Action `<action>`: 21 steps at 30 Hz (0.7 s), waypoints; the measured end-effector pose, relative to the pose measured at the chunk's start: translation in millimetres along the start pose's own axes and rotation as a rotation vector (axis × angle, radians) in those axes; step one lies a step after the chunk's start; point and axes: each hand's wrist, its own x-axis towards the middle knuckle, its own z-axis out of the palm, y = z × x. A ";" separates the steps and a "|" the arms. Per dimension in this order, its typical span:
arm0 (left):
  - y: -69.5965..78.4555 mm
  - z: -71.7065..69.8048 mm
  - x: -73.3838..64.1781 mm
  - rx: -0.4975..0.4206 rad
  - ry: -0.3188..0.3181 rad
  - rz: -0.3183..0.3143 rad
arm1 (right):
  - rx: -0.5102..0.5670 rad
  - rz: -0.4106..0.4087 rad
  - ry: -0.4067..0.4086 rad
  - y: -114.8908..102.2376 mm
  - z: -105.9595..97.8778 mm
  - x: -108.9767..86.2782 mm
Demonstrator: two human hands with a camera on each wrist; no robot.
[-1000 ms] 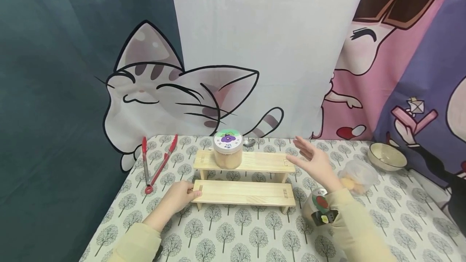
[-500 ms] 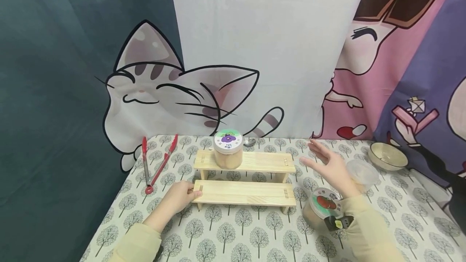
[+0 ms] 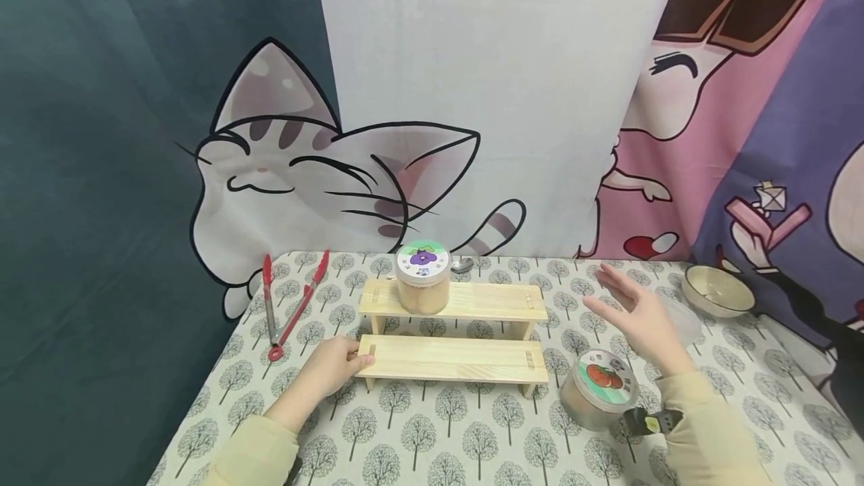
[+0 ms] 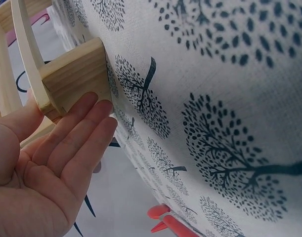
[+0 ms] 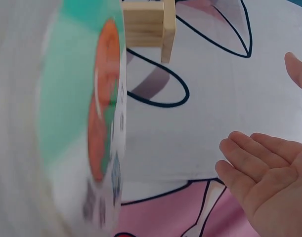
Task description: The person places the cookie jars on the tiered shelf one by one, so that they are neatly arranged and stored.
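Note:
My left hand [image 3: 331, 366] holds the left end of a two-tier wooden display shelf [image 3: 445, 358], thumb over the lower board and fingers underneath, beside the end support [image 4: 79, 69]. On the upper board stands a clear jar [image 3: 424, 277] with a purple eggplant picture on its lid. To the right of the shelf my right hand [image 3: 637, 321] is raised, thumb and fingers spread and holding nothing. Below it, a second jar [image 3: 601, 390] with tomatoes on its lid stands on the table; its lid [image 5: 81, 118] looms close in the right wrist view.
Red-tipped tongs [image 3: 283, 321] lie spread at the left. A spoon [image 3: 462, 265] shows behind the shelf. At the right are a cream bowl [image 3: 718, 291] and a clear plastic container [image 3: 687, 321], partly hidden by the right hand. A tree-print cloth [image 3: 418, 441] covers the table.
My right hand has moved right, away from the shelf's upper board, uncovering the tomato jar and covering more of the clear container. The left hand and shelf have stayed put.

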 end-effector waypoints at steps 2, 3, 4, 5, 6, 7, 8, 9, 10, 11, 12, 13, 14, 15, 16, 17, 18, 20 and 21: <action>-0.1 0.2 0.0 0.003 0.001 0.000 | -0.004 -0.003 0.012 2.9 -3.9 -1.8; -0.2 0.3 0.0 0.006 0.003 0.002 | 0.000 -0.007 0.015 4.2 -5.7 -2.7; -0.2 0.4 0.0 0.008 0.005 0.003 | 0.008 -0.008 0.020 5.3 -7.3 -3.5; -0.1 0.5 0.1 0.007 0.005 0.004 | 0.005 -0.006 0.027 6.3 -8.9 -4.4; 0.0 0.6 0.2 0.008 0.007 0.007 | -0.004 -0.007 0.035 7.4 -10.5 -5.2; -0.1 0.5 0.2 0.009 0.011 0.011 | -0.015 -0.008 0.042 8.4 -12.2 -5.7; 0.0 0.4 0.3 0.007 0.013 0.013 | -0.012 -0.005 0.044 9.3 -13.7 -6.3; 0.0 0.4 0.3 0.008 0.016 0.017 | -0.014 -0.002 0.049 10.8 -15.2 -6.8; -0.1 0.3 0.3 0.007 0.018 0.020 | -0.012 0.005 0.052 12.4 -16.5 -7.2; -0.2 0.3 0.3 0.007 0.020 0.023 | -0.008 0.013 0.054 14.5 -17.8 -7.6; -0.3 0.4 0.3 0.008 0.022 0.026 | -0.007 0.017 0.055 16.7 -19.1 -8.0; -0.4 0.5 0.4 0.006 0.021 0.027 | 0.001 0.024 0.057 19.0 -20.3 -8.4; -0.4 0.7 0.5 0.005 0.020 0.027 | 0.004 0.030 0.061 21.4 -21.5 -9.0; -0.4 0.9 0.5 0.005 0.020 0.028 | 0.007 0.035 0.064 23.8 -22.6 -9.5; -0.3 1.1 0.5 0.003 0.020 0.027 | 0.004 0.046 0.065 26.1 -23.7 -10.2; -0.2 1.2 0.4 0.002 0.019 0.026 | 0.009 0.063 0.064 27.7 -24.6 -11.0; -0.2 1.2 0.3 0.000 0.019 0.025 | 0.019 0.081 0.062 28.9 -25.6 -11.9; -0.5 0.8 0.0 0.001 0.022 0.024 | 0.024 0.117 0.061 31.5 -26.9 -13.1; -0.5 0.5 -0.3 0.003 0.024 0.024 | 0.020 0.130 0.058 32.9 -27.5 -13.5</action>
